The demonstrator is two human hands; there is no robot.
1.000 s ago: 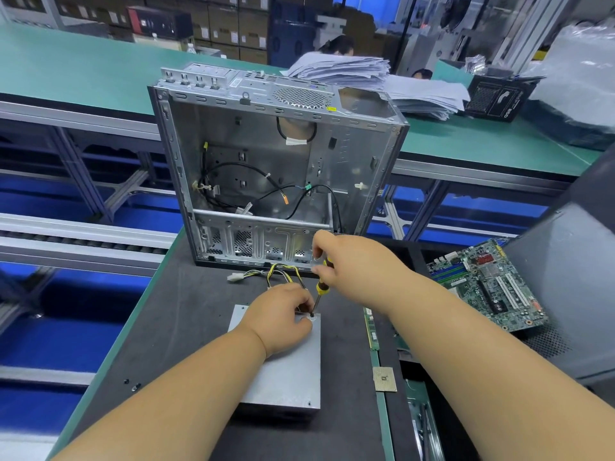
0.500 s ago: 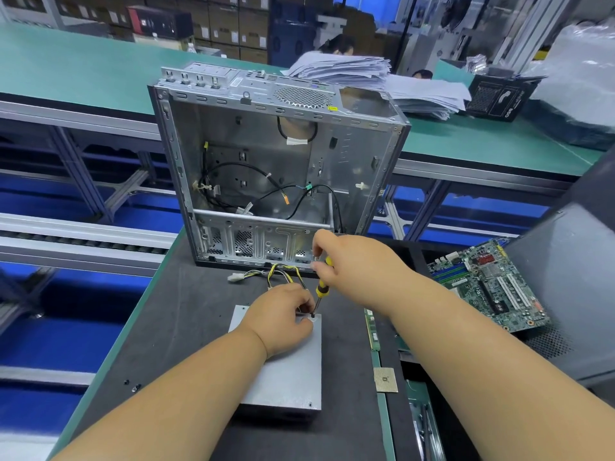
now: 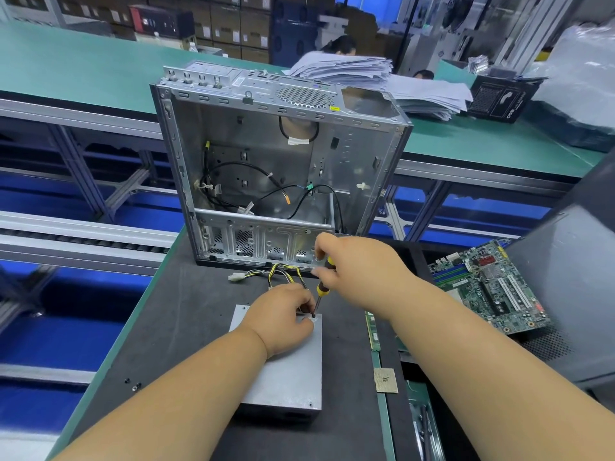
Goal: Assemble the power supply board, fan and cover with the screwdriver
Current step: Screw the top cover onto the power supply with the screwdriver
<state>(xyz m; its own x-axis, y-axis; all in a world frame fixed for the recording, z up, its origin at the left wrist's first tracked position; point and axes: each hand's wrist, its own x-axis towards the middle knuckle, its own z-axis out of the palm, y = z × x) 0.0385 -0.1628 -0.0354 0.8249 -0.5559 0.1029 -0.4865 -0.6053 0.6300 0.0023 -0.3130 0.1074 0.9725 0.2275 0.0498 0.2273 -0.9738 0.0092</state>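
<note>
A grey metal power supply box (image 3: 286, 377) lies flat on the dark mat, its yellow and black cables (image 3: 283, 272) trailing toward the case. My right hand (image 3: 359, 271) grips a yellow and black screwdriver (image 3: 322, 287), held nearly upright with its tip on a screw at the box's far right corner. My left hand (image 3: 283, 317) rests on the box's top beside the tip, fingers curled round the shaft's lower end. Whether they pinch the shaft or the screw is hidden.
An open metal computer case (image 3: 276, 168) stands upright just behind the box. A green motherboard (image 3: 489, 291) lies at right against a dark side panel (image 3: 565, 294). A memory stick (image 3: 372, 331) and a small square chip (image 3: 386, 380) lie right of the box. Small screws (image 3: 133, 385) sit at left.
Almost nothing has shifted; both hands hold their place at the box's corner, with the screwdriver in the same near-upright pose.
</note>
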